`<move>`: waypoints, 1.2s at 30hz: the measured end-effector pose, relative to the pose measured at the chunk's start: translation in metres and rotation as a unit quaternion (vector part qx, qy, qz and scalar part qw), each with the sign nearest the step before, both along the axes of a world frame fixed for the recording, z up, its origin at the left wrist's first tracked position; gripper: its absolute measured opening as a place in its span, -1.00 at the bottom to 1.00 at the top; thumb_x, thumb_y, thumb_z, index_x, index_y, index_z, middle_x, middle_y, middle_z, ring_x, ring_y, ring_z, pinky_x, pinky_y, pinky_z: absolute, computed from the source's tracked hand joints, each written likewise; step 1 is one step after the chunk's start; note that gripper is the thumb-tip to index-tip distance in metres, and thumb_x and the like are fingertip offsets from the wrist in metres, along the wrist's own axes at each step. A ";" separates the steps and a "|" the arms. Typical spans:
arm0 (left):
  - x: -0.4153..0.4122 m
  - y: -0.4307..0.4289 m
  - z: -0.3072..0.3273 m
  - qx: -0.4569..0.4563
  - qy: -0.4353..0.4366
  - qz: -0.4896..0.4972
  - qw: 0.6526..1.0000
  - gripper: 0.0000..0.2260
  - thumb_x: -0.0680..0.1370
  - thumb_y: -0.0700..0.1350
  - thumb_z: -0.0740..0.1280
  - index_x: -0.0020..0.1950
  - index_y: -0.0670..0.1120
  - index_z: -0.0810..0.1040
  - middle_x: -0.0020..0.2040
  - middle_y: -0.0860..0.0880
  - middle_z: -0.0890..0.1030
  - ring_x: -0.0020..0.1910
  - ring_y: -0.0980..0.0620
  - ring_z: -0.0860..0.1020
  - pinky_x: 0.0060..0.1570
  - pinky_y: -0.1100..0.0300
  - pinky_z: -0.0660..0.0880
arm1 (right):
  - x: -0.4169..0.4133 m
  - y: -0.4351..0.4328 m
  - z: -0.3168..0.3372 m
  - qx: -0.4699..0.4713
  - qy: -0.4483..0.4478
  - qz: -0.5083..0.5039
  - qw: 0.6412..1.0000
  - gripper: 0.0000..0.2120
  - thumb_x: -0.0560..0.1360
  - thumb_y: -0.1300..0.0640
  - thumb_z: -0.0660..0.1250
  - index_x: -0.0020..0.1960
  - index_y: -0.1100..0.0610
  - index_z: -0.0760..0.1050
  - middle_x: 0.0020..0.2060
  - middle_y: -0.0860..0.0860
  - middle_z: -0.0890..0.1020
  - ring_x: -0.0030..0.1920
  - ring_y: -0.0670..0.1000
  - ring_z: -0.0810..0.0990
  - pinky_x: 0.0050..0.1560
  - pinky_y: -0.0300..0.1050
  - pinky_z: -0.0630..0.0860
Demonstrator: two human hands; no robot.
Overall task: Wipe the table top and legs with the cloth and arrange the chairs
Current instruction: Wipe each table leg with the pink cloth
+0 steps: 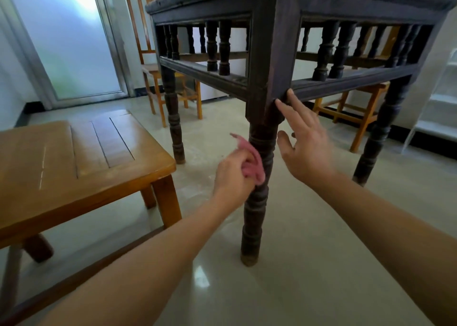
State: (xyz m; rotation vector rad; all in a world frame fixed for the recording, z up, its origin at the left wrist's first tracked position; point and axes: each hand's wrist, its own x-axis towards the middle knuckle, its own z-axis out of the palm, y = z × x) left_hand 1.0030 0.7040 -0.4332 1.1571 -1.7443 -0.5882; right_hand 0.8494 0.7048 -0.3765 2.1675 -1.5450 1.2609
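Cloth gripped in left hand against table leg | right hand spread, touching rail

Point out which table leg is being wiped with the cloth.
The nearest corner leg, centre frame: the left hand holds the pink cloth against its turned middle. The other legs stand untouched farther back.

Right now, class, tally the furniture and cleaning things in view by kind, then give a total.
Dark table: 1
Light wooden chairs: 3
White shelf: 1
Pink cloth: 1
Total: 6
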 end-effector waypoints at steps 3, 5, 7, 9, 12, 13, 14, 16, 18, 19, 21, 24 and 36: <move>-0.005 0.024 -0.010 0.073 -0.181 -0.086 0.977 -0.85 0.49 -0.30 0.35 -0.05 -0.06 0.56 -0.18 0.09 0.56 -0.22 0.17 0.56 -0.18 0.36 0.53 | -0.003 0.000 -0.004 -0.002 0.009 -0.002 1.000 -0.42 0.58 0.17 0.28 0.54 -0.07 0.20 0.57 -0.12 0.10 0.53 -0.03 0.12 0.32 -0.14 0.29; 0.003 0.015 -0.001 0.109 -0.058 0.001 0.992 -0.85 0.48 -0.28 0.38 -0.06 -0.05 0.52 -0.14 0.02 0.58 -0.15 0.10 0.60 -0.10 0.21 0.60 | -0.002 -0.001 -0.004 0.005 0.011 0.001 1.000 -0.41 0.58 0.16 0.29 0.55 -0.08 0.18 0.58 -0.12 0.08 0.54 -0.04 0.09 0.32 -0.16 0.19; 0.014 -0.005 0.014 0.064 0.096 0.111 0.987 -0.86 0.48 -0.28 0.40 -0.07 -0.09 0.49 -0.16 -0.03 0.58 -0.17 0.05 0.61 -0.16 0.13 0.63 | -0.001 -0.001 -0.003 0.008 0.005 0.000 1.000 -0.39 0.57 0.15 0.29 0.55 -0.08 0.16 0.58 -0.13 0.06 0.55 -0.04 0.06 0.32 -0.19 0.20; 0.017 -0.013 0.019 0.044 0.172 0.107 0.978 -0.85 0.50 -0.29 0.38 -0.09 -0.08 0.48 -0.16 -0.03 0.58 -0.19 0.06 0.62 -0.19 0.17 0.62 | 0.000 0.000 -0.006 0.015 0.007 -0.006 1.000 -0.36 0.57 0.14 0.30 0.56 -0.09 0.12 0.58 -0.13 0.02 0.56 -0.06 0.03 0.30 -0.25 0.16; -0.002 0.003 -0.017 0.145 0.046 -0.029 0.988 -0.89 0.52 -0.27 0.34 -0.08 -0.07 0.50 -0.12 -0.06 0.60 -0.15 0.02 0.62 -0.04 0.07 0.61 | 0.001 0.002 -0.011 0.026 0.018 -0.001 0.999 -0.32 0.57 0.13 0.30 0.58 -0.10 0.05 0.59 -0.13 -0.05 0.55 -0.07 0.09 0.21 -0.41 0.10; -0.008 0.017 -0.033 0.175 -0.093 -0.100 0.975 -0.90 0.51 -0.28 0.34 -0.08 -0.09 0.52 -0.13 -0.03 0.60 -0.15 0.02 0.61 -0.04 0.09 0.60 | 0.001 0.002 -0.013 0.036 0.015 0.007 0.999 -0.30 0.57 0.13 0.31 0.58 -0.11 0.02 0.59 -0.14 -0.07 0.49 -0.05 0.24 0.18 -0.45 0.21; -0.012 0.029 -0.049 0.180 -0.212 -0.174 0.945 -0.88 0.48 -0.32 0.33 -0.09 -0.12 0.54 -0.16 -0.01 0.59 -0.15 0.01 0.60 -0.08 0.12 0.58 | 0.000 0.002 -0.015 0.048 0.011 0.014 0.999 -0.27 0.56 0.13 0.32 0.58 -0.12 0.00 0.59 -0.15 -0.11 0.36 -0.03 0.42 0.07 -0.44 0.37; -0.013 0.037 -0.063 0.167 -0.287 -0.228 0.915 -0.84 0.42 -0.37 0.30 -0.11 -0.16 0.58 -0.19 -0.03 0.58 -0.15 -0.03 0.60 -0.15 0.13 0.57 | 0.001 0.002 -0.016 0.067 0.007 0.022 0.997 -0.24 0.56 0.13 0.33 0.58 -0.13 -0.04 0.58 -0.16 -0.16 0.14 0.01 0.58 -0.09 -0.23 0.58; -0.005 0.023 -0.052 0.174 -0.199 -0.167 0.950 -0.85 0.45 -0.35 0.34 -0.11 -0.11 0.56 -0.19 -0.02 0.59 -0.17 0.01 0.60 -0.23 0.22 0.56 | 0.003 0.001 -0.016 0.072 0.002 0.020 0.997 -0.24 0.56 0.14 0.33 0.58 -0.12 -0.03 0.59 -0.14 -0.15 0.08 0.03 0.61 -0.10 -0.10 0.62; 0.000 0.012 -0.040 0.173 -0.147 -0.112 0.968 -0.85 0.47 -0.32 0.37 -0.09 -0.08 0.55 -0.18 0.00 0.59 -0.18 0.04 0.60 -0.26 0.28 0.53 | 0.003 0.002 -0.015 0.072 0.001 0.017 0.997 -0.24 0.55 0.14 0.33 0.58 -0.11 -0.03 0.59 -0.13 -0.14 0.04 0.04 0.62 -0.12 -0.09 0.63; 0.007 -0.008 -0.021 0.172 -0.059 0.009 0.983 -0.84 0.47 -0.30 0.39 -0.04 -0.09 0.51 -0.15 -0.01 0.56 -0.19 0.05 0.56 -0.29 0.31 0.48 | 0.004 0.003 -0.014 0.075 0.003 0.010 0.997 -0.23 0.55 0.14 0.34 0.58 -0.11 -0.04 0.59 -0.12 -0.14 -0.05 -0.01 0.62 -0.17 -0.12 0.63; 0.011 -0.020 -0.020 0.189 0.002 0.099 0.977 -0.80 0.49 -0.30 0.38 0.01 -0.10 0.43 -0.11 -0.06 0.52 -0.18 0.04 0.54 -0.26 0.24 0.54 | 0.006 0.005 -0.014 0.083 0.012 0.003 0.997 -0.21 0.55 0.13 0.35 0.58 -0.12 -0.07 0.59 -0.12 -0.15 -0.19 -0.11 0.57 -0.26 -0.22 0.59; -0.009 -0.019 -0.025 0.222 0.119 0.032 0.967 -0.63 0.48 -0.21 0.40 0.19 0.07 0.38 0.01 0.07 0.57 -0.01 0.11 0.54 -0.04 0.19 0.47 | 0.005 0.004 -0.016 0.082 0.006 0.016 0.996 -0.19 0.54 0.13 0.36 0.58 -0.14 -0.09 0.58 -0.14 -0.17 -0.03 -0.17 0.47 -0.21 -0.23 0.60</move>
